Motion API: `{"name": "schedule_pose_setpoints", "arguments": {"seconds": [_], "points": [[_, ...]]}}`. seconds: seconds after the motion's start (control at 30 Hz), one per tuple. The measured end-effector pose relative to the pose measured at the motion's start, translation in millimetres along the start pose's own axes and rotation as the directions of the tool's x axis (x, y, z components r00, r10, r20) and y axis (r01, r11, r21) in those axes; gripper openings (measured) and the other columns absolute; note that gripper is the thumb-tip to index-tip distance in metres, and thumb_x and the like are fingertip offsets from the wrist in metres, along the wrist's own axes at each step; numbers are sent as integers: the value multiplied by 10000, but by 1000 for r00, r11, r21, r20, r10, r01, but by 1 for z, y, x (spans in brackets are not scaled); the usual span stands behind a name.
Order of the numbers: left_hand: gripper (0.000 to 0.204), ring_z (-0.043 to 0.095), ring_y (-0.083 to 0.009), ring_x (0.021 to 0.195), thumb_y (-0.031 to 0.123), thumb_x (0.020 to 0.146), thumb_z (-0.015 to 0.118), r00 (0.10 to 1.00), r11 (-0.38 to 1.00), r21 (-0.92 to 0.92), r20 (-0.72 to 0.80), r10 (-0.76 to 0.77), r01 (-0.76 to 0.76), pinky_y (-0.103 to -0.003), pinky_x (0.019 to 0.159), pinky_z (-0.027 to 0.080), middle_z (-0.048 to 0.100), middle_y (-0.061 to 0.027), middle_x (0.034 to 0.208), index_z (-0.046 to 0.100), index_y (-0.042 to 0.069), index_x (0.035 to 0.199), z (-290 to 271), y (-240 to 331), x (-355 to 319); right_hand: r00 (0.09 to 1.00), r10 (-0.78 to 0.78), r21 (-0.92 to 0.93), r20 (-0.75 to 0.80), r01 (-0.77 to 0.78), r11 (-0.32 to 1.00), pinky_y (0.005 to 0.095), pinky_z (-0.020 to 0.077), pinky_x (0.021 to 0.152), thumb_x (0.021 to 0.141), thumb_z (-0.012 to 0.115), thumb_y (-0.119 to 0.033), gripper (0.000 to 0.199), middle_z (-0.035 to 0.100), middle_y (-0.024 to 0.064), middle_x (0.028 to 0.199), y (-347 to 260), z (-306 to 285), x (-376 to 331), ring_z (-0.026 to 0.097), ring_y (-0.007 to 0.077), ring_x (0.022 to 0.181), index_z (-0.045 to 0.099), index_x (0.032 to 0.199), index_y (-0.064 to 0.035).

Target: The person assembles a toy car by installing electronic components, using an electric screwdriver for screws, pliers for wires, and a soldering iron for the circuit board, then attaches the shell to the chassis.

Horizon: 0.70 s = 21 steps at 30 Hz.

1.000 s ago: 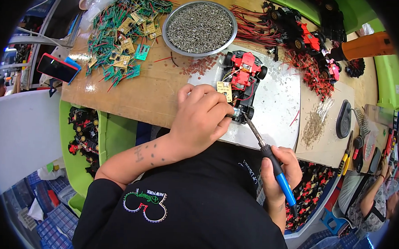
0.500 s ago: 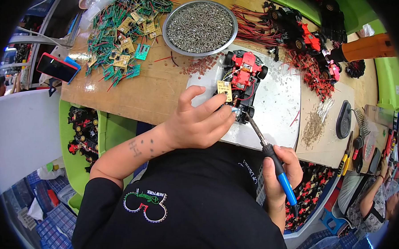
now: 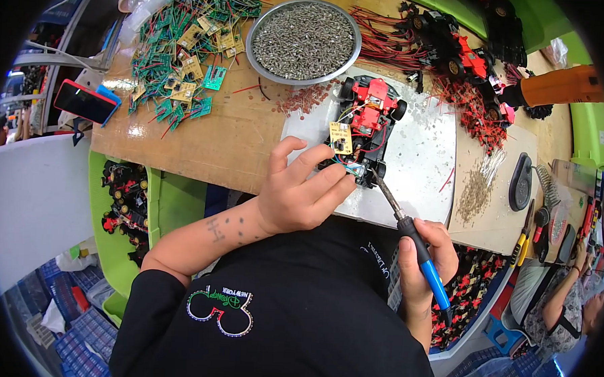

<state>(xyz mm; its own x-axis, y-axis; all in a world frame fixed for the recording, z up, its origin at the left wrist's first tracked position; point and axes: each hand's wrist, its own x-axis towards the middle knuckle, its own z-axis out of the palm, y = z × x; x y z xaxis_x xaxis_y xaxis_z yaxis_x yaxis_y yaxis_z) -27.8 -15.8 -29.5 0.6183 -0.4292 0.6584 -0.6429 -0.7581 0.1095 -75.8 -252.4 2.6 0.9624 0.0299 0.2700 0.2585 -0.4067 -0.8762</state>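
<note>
One car (image 3: 370, 117) is lying at my left hand (image 3: 298, 198), fingers (image 3: 310, 163) parted.
I cannot tell if they are pinching; my right hand (image 3: 416, 282) is gripping an iron (image 3: 435, 283).

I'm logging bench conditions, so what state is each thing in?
Left hand: fingers partly spread, grip unclear
Right hand: closed on black-and-blue soldering iron
Red-and-black plastic toy-car chassis: uncovered, red parts exposed
Tan rectangular circuit board: overlapping the chassis
Round silver metal bowl: filled with small metal pieces
Red-edged rectangular phone: screen dark, tilted
</note>
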Motion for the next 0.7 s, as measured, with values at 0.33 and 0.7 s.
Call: {"name": "schedule_pose_setpoints", "arguments": {"seconds": [0.33, 0.7], "points": [[212, 611, -217, 883, 145, 667, 805, 992, 979, -162, 26, -121, 123, -402, 815, 398, 644, 30, 861, 703, 129, 851, 2, 1, 3, 1000, 18, 20, 2, -18, 1000, 311, 495, 653, 752, 752, -51, 269, 646, 125, 784, 1, 0, 0, 614, 234, 693, 653, 990, 24], [269, 637, -192, 871, 147, 639, 777, 989, 981, -122, 30, -146, 149, -317, 688, 411, 641, 28, 897, 700, 137, 896, 0, 1, 0, 999, 53, 43, 13, -54, 998, 297, 477, 665, 761, 734, -39, 275, 632, 132, 800, 0, 3, -1, 594, 217, 710, 645, 1011, 30]]}}
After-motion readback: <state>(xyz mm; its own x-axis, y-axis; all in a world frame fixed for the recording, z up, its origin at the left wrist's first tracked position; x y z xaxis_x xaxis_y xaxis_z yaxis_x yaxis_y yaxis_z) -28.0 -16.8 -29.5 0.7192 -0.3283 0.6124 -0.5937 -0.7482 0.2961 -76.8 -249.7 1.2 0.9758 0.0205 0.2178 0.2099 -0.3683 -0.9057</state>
